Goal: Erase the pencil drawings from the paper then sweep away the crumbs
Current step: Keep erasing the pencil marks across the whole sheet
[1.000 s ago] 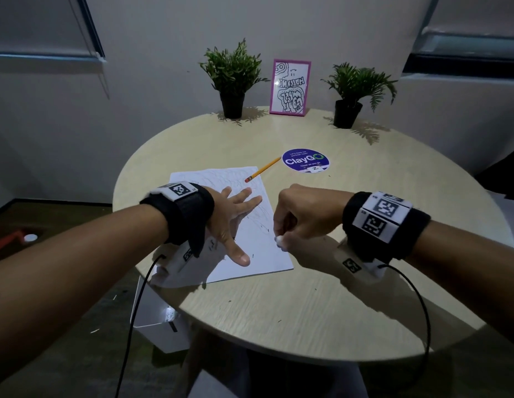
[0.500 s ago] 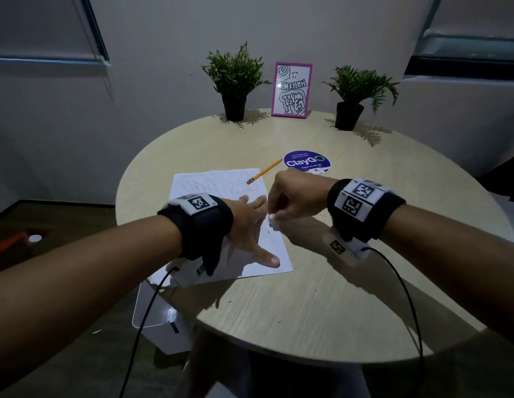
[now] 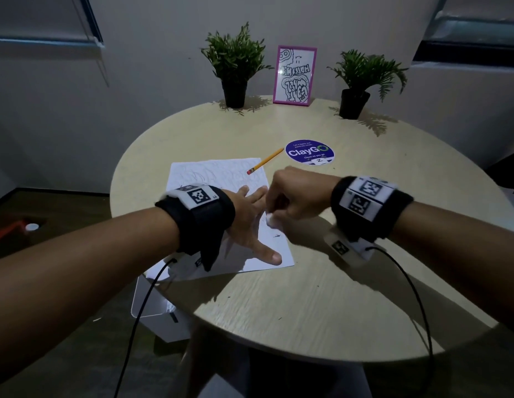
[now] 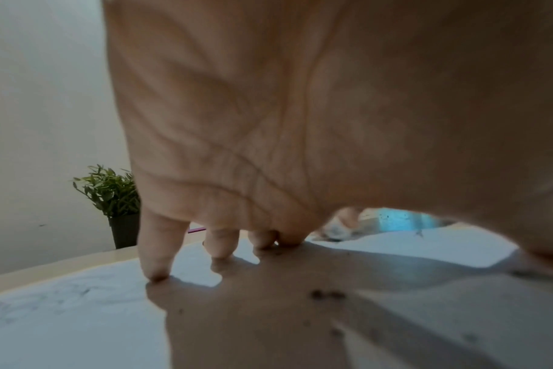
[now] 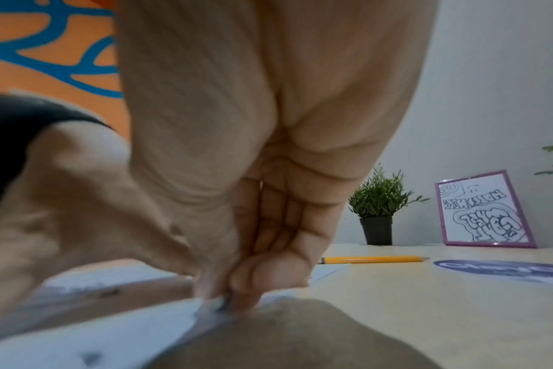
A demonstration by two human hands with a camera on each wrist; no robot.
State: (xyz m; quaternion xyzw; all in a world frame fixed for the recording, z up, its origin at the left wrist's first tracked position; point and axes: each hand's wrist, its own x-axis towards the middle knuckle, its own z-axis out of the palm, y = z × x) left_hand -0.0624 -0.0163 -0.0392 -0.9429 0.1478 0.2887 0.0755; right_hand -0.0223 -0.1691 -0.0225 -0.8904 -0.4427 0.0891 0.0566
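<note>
A white sheet of paper with faint pencil lines lies on the round wooden table. My left hand lies flat on the sheet with fingers spread, thumb near the front right corner; its fingertips press the paper. My right hand is curled and pinches a small white eraser against the sheet's right edge, seen blurred as the eraser in the right wrist view. Dark crumbs dot the paper, and a few crumbs lie right of my left hand.
A yellow pencil lies across the sheet's far right corner. Beyond it is a round purple sticker. Two potted plants and a pink-framed picture stand at the far edge. A white box sits on the floor below.
My right hand with the eraser moved away from me along the sheet's right edge, then back a little. My left hand shifted slightly on the paper. The head view moved closer.
</note>
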